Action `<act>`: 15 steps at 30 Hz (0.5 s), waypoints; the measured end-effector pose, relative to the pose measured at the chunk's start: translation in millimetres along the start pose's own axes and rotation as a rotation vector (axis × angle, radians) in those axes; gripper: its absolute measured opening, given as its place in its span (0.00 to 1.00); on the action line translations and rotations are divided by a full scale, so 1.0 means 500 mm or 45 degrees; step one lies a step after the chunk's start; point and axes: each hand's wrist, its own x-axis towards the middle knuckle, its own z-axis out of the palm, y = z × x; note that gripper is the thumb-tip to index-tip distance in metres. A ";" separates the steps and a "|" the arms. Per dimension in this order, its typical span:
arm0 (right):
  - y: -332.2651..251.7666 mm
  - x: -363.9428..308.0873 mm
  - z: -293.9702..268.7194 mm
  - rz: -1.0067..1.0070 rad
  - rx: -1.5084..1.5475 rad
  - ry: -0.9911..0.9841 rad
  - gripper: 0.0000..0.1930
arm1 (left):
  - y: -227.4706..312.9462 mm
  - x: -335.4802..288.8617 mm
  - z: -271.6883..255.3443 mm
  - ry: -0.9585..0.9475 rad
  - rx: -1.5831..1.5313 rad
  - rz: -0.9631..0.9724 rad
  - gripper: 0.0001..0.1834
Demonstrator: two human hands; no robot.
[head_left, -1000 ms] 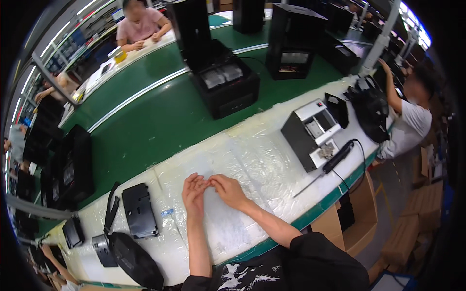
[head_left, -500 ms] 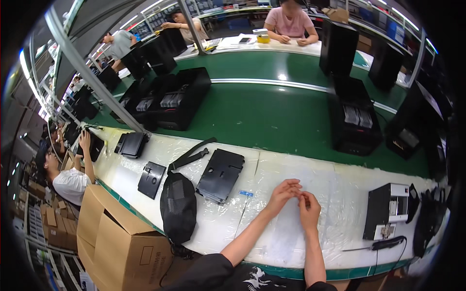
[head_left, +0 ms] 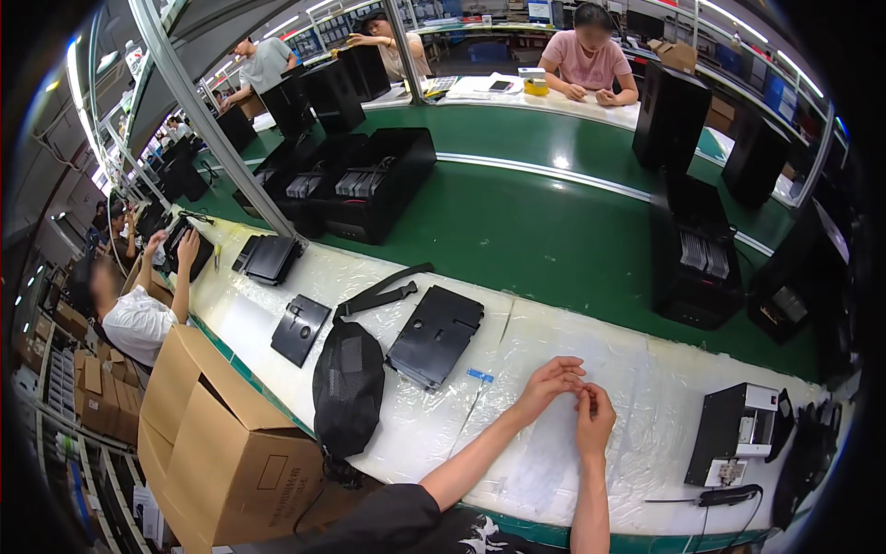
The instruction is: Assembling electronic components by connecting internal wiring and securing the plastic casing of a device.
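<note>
Over the film-covered white worktop, my left hand [head_left: 551, 385] and my right hand [head_left: 595, 420] meet at the fingertips. The left fingers bend loosely toward the thumb, while the right thumb and forefinger are pinched together. Whatever lies between them is too small to make out. A small blue strip [head_left: 480, 376] lies on the worktop to the left of my hands. Past it rests a stack of black plastic panels [head_left: 434, 334], with a black mesh bag [head_left: 348, 388] and its buckled strap beside it.
An open cardboard box [head_left: 231, 443] stands at the left edge. A black-and-white bench device [head_left: 734, 434] and a black-handled tool [head_left: 724, 497] sit at right. Black computer cases [head_left: 383, 189] stand on the green belt [head_left: 517, 217]. Several co-workers work across and to the left.
The view has shifted, so most of the scene sits farther right in the picture. My hands stay together at the fingertips. The co-worker at left now has both hands raised over a black case.
</note>
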 end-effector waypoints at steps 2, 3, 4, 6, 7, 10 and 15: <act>0.001 0.001 0.001 -0.012 0.027 0.007 0.07 | 0.004 0.001 0.001 -0.001 0.004 -0.001 0.24; -0.001 -0.002 0.001 -0.005 0.003 0.000 0.07 | 0.006 0.000 0.002 -0.005 0.012 -0.001 0.24; -0.003 -0.001 0.000 -0.001 -0.020 -0.007 0.07 | 0.006 0.000 0.001 -0.002 0.009 0.000 0.24; -0.002 0.003 0.001 -0.006 -0.021 -0.009 0.07 | 0.007 0.000 0.001 -0.002 0.022 0.002 0.24; 0.000 0.003 0.002 -0.010 -0.020 -0.004 0.07 | 0.007 0.000 0.001 -0.001 0.018 -0.002 0.24; 0.003 -0.001 0.002 -0.026 -0.042 0.010 0.07 | 0.006 0.001 0.003 0.004 0.012 -0.009 0.24; 0.010 -0.001 0.003 -0.037 -0.035 0.029 0.06 | 0.008 0.001 0.006 0.002 0.031 -0.025 0.24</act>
